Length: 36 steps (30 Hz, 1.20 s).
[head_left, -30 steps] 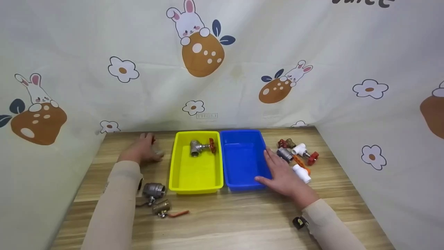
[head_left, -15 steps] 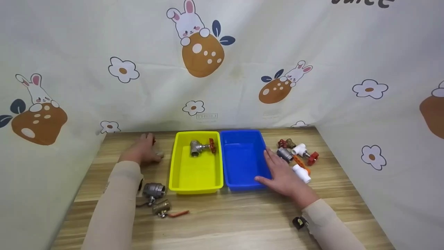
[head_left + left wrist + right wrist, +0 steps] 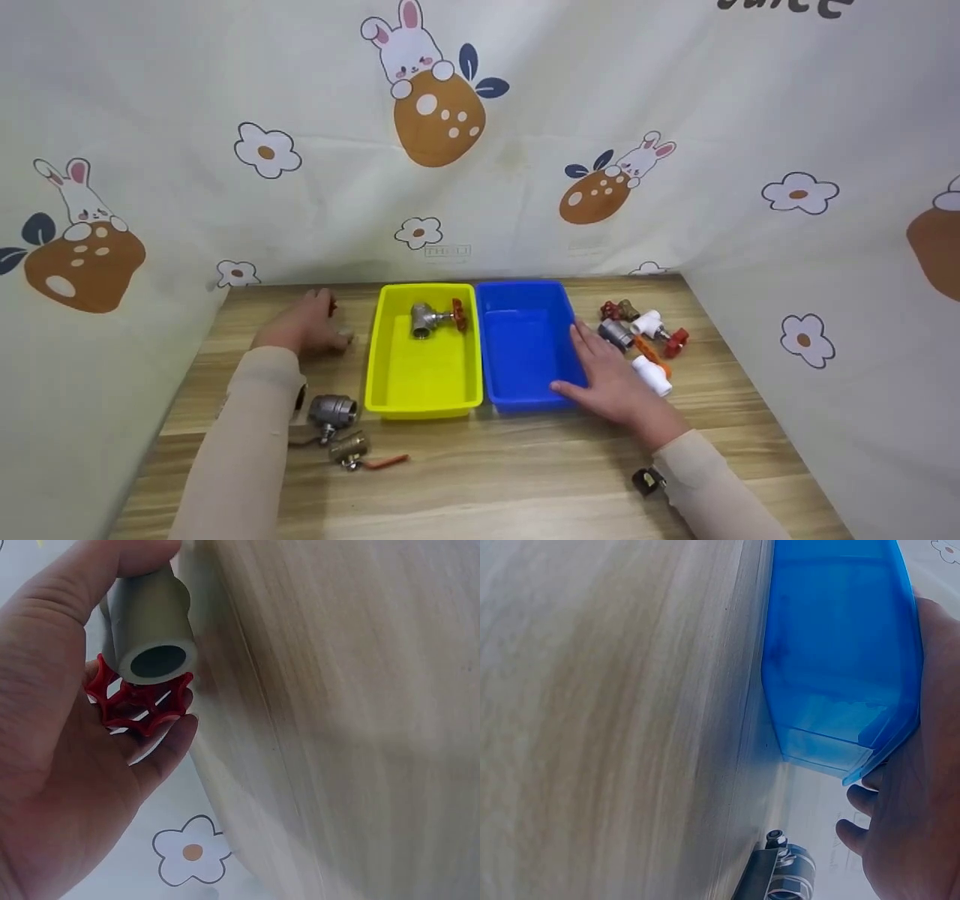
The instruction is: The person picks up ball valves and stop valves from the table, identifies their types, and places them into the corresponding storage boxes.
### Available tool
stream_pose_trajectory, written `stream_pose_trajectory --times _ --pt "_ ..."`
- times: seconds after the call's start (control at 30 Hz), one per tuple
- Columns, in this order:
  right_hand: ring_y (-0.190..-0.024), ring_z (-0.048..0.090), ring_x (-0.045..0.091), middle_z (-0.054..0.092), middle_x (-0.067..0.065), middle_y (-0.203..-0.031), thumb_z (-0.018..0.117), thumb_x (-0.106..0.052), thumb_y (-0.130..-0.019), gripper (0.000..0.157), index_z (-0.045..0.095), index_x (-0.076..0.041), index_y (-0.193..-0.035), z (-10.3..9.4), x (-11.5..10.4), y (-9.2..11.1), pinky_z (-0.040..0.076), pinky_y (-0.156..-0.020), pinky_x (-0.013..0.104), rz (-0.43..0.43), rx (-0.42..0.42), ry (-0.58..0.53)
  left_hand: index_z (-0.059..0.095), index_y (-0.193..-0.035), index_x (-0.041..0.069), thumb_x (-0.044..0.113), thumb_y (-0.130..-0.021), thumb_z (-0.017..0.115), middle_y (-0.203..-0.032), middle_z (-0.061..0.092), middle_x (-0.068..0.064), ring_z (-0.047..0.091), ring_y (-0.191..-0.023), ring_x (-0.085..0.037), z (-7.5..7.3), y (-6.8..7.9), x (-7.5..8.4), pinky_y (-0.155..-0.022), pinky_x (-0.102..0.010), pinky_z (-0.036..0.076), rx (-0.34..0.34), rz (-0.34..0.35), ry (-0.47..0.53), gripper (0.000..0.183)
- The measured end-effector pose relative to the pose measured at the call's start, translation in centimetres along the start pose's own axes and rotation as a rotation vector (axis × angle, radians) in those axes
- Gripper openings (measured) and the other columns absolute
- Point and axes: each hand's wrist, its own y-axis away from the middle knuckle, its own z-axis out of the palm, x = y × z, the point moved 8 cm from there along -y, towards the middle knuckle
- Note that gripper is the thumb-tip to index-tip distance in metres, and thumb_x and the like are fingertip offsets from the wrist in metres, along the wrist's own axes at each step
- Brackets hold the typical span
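In the left wrist view, my left hand (image 3: 300,322) grips a pale grey plastic stop valve (image 3: 154,622) with a red handwheel (image 3: 154,724). Its thumb lies over the valve body while the fingers reach round by the wheel. From the head view most of this valve is hidden by the hand, left of the yellow tray (image 3: 373,375). My right hand (image 3: 611,379) rests against the right rim of the blue tray (image 3: 525,352), fingers extended. A metal gate valve (image 3: 424,320) with a red handwheel lies in the yellow tray.
A grey metal ball valve (image 3: 332,411) and a brass ball valve (image 3: 349,448) with an orange-red lever lie before the left tray. Several valves, among them a white plastic one (image 3: 651,375), are grouped right of the blue tray. A patterned cloth (image 3: 330,202) stands behind the table.
My left forearm has shifted slightly to the left, the hand staying at the same spot with the stop valve. My right hand and both trays have not moved.
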Motion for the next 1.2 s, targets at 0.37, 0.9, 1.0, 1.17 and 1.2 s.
stream_pose_trajectory --times 0.37,0.9,1.0,1.17,1.2 --pt "-0.165 0.024 0.046 0.015 0.016 -0.184 0.064 -0.071 -0.102 0.111 0.020 -0.002 -0.175 0.0 -0.1 0.1 0.026 -0.127 0.073 0.011 0.006 0.000 0.047 -0.149 -0.004 0.039 -0.092 0.087 -0.135 0.057 -0.026 0.056 -0.118 -0.042 -1.3 -0.5 1.4 -0.109 -0.064 0.051 0.014 0.046 0.044 0.081" --pt "-0.165 0.024 0.047 0.017 0.017 -0.184 0.061 -0.075 -0.101 0.113 0.020 -0.001 -0.175 0.1 0.2 0.1 0.028 -0.127 0.072 -0.004 0.011 -0.001 0.047 -0.147 0.002 0.031 -0.087 0.093 -0.137 0.055 -0.020 0.054 -0.118 -0.038 -3.3 -0.3 6.8 -0.111 -0.057 0.053 0.075 0.133 0.012 0.081" --pt "-0.164 0.026 0.049 0.017 0.019 -0.183 0.063 -0.074 -0.101 0.113 0.020 0.001 -0.174 0.1 0.1 0.1 0.028 -0.127 0.072 -0.015 0.013 -0.004 0.047 -0.147 0.003 0.032 -0.086 0.094 -0.136 0.055 -0.019 0.055 -0.116 -0.037 -3.3 -0.4 7.5 -0.108 -0.055 0.055 0.087 0.141 0.012 0.082" --pt "-0.163 0.027 0.051 0.019 0.022 -0.182 0.064 -0.072 -0.101 0.113 0.021 0.003 -0.173 0.0 -0.1 -0.1 0.027 -0.127 0.072 -0.030 0.014 -0.007 0.049 -0.145 0.005 0.035 -0.085 0.096 -0.134 0.056 -0.017 0.055 -0.114 -0.036 -3.4 -0.3 8.7 -0.107 -0.053 0.055 0.098 0.159 0.004 0.082" --pt "-0.163 0.026 0.051 0.019 0.022 -0.182 0.064 -0.072 -0.101 0.113 0.021 0.003 -0.174 -0.1 -0.1 -0.1 0.027 -0.128 0.072 -0.027 0.011 -0.006 0.049 -0.145 0.006 0.035 -0.085 0.096 -0.133 0.056 -0.016 0.055 -0.114 -0.036 -3.4 -0.2 8.9 -0.107 -0.053 0.055 0.098 0.161 -0.001 0.082"
